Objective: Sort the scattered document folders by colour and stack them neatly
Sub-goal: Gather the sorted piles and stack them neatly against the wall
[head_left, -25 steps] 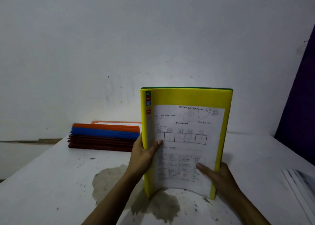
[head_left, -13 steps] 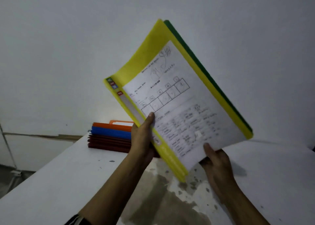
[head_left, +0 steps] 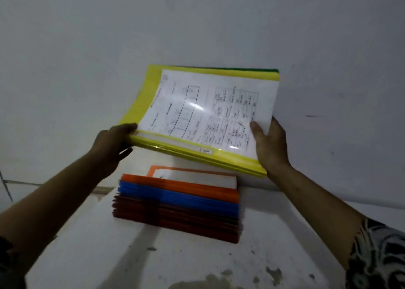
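Both hands hold a yellow folder point(head_left: 144, 91) up in the air, over a pile of folders point(head_left: 175, 209) that sits on a white table point(head_left: 98, 256). The yellow folder does not touch the pile. It is tipped, with its far edge higher than the edge near the person. A white sheet point(head_left: 208, 109) with writing and boxes on it shows through its shiny clear cover. A thin green edge point(head_left: 271, 70) peeks out behind its far right corner. The left hand point(head_left: 111, 148) grips the near left corner, thumb on top and fingers curled below. The right hand point(head_left: 271, 148) grips the right end, thumb pressed on the sheet and the other fingers hidden behind. The pile stands near the grey wall point(head_left: 197, 25). It has orange folders point(head_left: 182, 188) on top, blue ones point(head_left: 175, 200) under them and dark red ones point(head_left: 175, 223) at the bottom. The top orange one also shows a white page. A black and white patterned sleeve point(head_left: 377, 256) covers the right upper arm. The table has a dirty brown patch point(head_left: 208, 283) at its near edge.
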{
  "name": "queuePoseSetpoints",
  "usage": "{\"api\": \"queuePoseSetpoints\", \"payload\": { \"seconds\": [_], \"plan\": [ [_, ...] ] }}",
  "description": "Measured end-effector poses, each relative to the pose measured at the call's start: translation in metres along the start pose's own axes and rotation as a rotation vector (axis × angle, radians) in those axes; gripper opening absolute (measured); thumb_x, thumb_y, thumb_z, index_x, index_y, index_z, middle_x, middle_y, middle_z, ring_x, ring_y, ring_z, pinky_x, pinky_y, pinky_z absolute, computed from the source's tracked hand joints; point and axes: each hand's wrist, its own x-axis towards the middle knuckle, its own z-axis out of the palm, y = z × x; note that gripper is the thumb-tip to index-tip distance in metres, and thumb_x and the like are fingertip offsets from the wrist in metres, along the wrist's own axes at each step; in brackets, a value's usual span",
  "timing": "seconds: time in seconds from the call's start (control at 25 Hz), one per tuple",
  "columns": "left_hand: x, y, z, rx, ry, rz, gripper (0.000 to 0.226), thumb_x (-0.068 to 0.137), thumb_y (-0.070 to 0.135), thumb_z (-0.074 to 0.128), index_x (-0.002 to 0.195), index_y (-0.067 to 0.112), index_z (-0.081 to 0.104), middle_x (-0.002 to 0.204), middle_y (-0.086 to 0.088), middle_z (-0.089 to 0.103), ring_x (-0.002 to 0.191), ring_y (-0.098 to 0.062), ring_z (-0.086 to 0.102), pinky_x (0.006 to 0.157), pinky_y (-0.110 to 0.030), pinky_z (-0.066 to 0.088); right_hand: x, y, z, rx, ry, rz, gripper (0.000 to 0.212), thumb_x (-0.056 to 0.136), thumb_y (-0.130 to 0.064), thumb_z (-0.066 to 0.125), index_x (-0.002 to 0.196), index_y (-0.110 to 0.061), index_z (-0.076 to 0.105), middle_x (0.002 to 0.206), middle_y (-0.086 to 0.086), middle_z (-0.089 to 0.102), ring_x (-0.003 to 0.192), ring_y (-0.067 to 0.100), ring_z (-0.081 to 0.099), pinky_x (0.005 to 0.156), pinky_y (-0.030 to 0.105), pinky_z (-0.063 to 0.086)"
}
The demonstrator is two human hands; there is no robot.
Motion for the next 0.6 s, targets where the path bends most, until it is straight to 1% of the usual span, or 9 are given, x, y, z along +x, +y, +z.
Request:
{"api": "queuePoseSetpoints", "payload": {
  "seconds": [0.04, 0.08, 0.16, 0.28, 0.36, 0.44, 0.48, 0.56, 0.6],
  "plan": [
    [0.018, -0.012, -0.008, 0.141, 0.018, 0.027, 0.012, 0.085, 0.019, 0.070, 0.094, 0.011, 0.066, 0.088, -0.006, 0.059, 0.076, -0.018, 0.058, 0.070, -0.027, 0.046, 0.007, 0.014, 0.011, -0.033, -0.032, 0.004, 0.033, 0.099, -0.019, 0.055, 0.131, -0.014, 0.056, 0.117, -0.005, 0.063, 0.102, 0.009, 0.060, 0.075, 0.004, 0.047],
    [0.034, -0.024, -0.016, 0.294, 0.027, 0.060, 0.016, 0.086, 0.016, 0.069, 0.098, 0.007, 0.068, 0.093, -0.009, 0.058, 0.079, -0.021, 0.055, 0.070, -0.030, 0.043, 0.012, 0.028, 0.021, -0.063, -0.066, 0.019, 0.033, 0.098, -0.019, 0.055, 0.131, -0.015, 0.056, 0.118, -0.004, 0.064, 0.103, 0.010, 0.060, 0.078, 0.008, 0.048],
    [0.056, -0.047, -0.026, 0.497, 0.029, 0.099, 0.018, 0.087, 0.010, 0.066, 0.102, 0.001, 0.071, 0.100, -0.012, 0.055, 0.086, -0.025, 0.050, 0.069, -0.035, 0.040, 0.016, 0.054, 0.039, -0.106, -0.151, 0.070, 0.036, 0.098, -0.021, 0.056, 0.133, -0.015, 0.055, 0.122, -0.001, 0.064, 0.107, 0.014, 0.060, 0.088, 0.024, 0.049],
    [0.079, -0.072, -0.032, 0.478, 0.081, -0.013, 0.019, 0.082, 0.013, 0.073, 0.095, -0.001, 0.069, 0.101, -0.014, 0.055, 0.091, -0.027, 0.050, 0.074, -0.036, 0.039, 0.015, 0.090, 0.055, -0.193, -0.246, 0.240, 0.038, 0.097, -0.024, 0.059, 0.134, -0.013, 0.056, 0.120, 0.004, 0.063, 0.101, 0.016, 0.059, 0.085, 0.028, 0.047],
    [0.089, -0.084, -0.031, 0.505, 0.073, -0.134, 0.018, 0.081, 0.015, 0.074, 0.089, 0.002, 0.066, 0.101, -0.015, 0.053, 0.093, -0.028, 0.050, 0.070, -0.034, 0.039, 0.011, 0.110, 0.055, -0.140, -0.257, 0.411, 0.038, 0.094, -0.022, 0.064, 0.129, -0.010, 0.060, 0.116, 0.008, 0.066, 0.093, 0.021, 0.064, 0.083, 0.031, 0.051],
    [0.096, -0.095, -0.036, 0.550, 0.016, -0.229, 0.024, 0.083, 0.019, 0.070, 0.099, 0.002, 0.064, 0.103, -0.015, 0.054, 0.093, -0.026, 0.052, 0.067, -0.031, 0.039, 0.010, 0.125, 0.057, -0.063, -0.258, 0.601, 0.038, 0.090, -0.014, 0.069, 0.124, -0.001, 0.062, 0.108, 0.014, 0.068, 0.088, 0.027, 0.067, 0.082, 0.037, 0.055],
    [0.097, -0.100, -0.038, 0.590, -0.029, -0.257, 0.024, 0.085, 0.021, 0.067, 0.100, 0.003, 0.063, 0.101, -0.016, 0.056, 0.089, -0.025, 0.053, 0.067, -0.030, 0.039, 0.008, 0.131, 0.058, -0.045, -0.261, 0.689, 0.037, 0.088, -0.009, 0.070, 0.121, 0.004, 0.061, 0.105, 0.017, 0.067, 0.087, 0.031, 0.067, 0.080, 0.039, 0.056],
    [0.092, -0.106, -0.045, 0.654, -0.112, -0.292, 0.023, 0.092, 0.028, 0.058, 0.091, 0.006, 0.060, 0.092, -0.014, 0.059, 0.078, -0.023, 0.053, 0.067, -0.029, 0.039, 0.003, 0.137, 0.057, -0.080, -0.304, 0.823, 0.028, 0.087, 0.001, 0.067, 0.113, 0.011, 0.062, 0.098, 0.022, 0.067, 0.079, 0.034, 0.066, 0.073, 0.040, 0.056],
    [0.090, -0.109, -0.048, 0.674, -0.133, -0.308, 0.027, 0.095, 0.033, 0.053, 0.089, 0.007, 0.059, 0.090, -0.013, 0.059, 0.077, -0.022, 0.053, 0.068, -0.029, 0.039, -0.001, 0.140, 0.054, -0.093, -0.329, 0.873, 0.022, 0.088, 0.004, 0.062, 0.108, 0.013, 0.063, 0.092, 0.023, 0.066, 0.074, 0.035, 0.064, 0.069, 0.039, 0.054]
  ]
}}
